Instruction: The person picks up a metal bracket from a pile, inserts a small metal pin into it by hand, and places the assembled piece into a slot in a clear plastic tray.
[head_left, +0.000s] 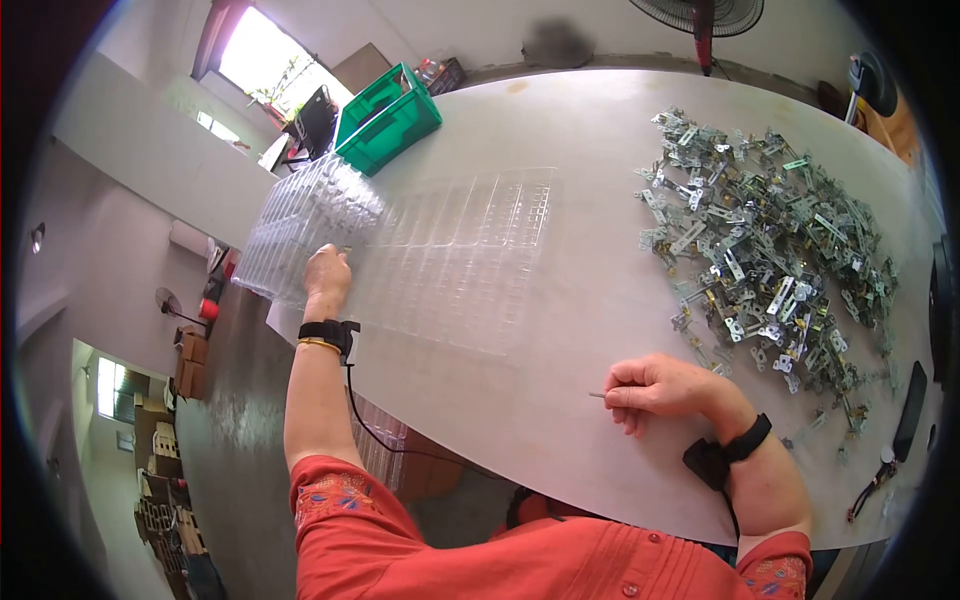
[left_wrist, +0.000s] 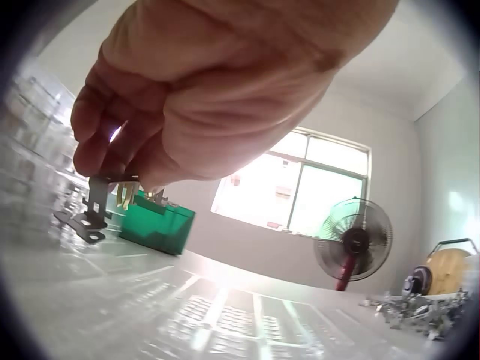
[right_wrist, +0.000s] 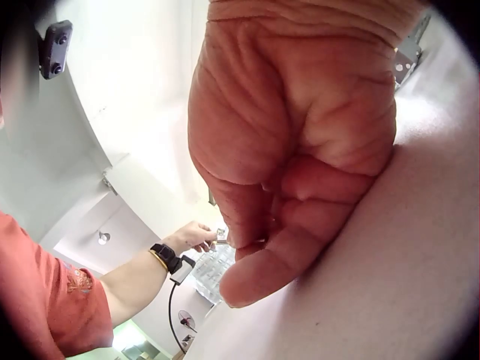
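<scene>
The left hand point(head_left: 328, 278) is over the near edge of the clear compartment trays. In the left wrist view this hand point(left_wrist: 202, 97) pinches a metal bracket point(left_wrist: 91, 214) with brass-coloured parts, above the clear plastic. Low over the near part of the table, the right hand point(head_left: 660, 388) pinches a thin metal piece point(head_left: 597, 395) between thumb and fingers. The right wrist view shows that hand point(right_wrist: 277, 150) with fingers curled; the piece is mostly hidden there. A flat clear tray point(head_left: 460, 245) lies on the table beside a stack of clear trays point(head_left: 300, 225).
A large pile of metal brackets point(head_left: 770, 250) covers the right side of the table point(head_left: 590, 270). A green crate point(head_left: 390, 118) stands at the back left. Behind the table is a fan point(head_left: 703, 22). A black object point(head_left: 910, 410) lies at the right edge.
</scene>
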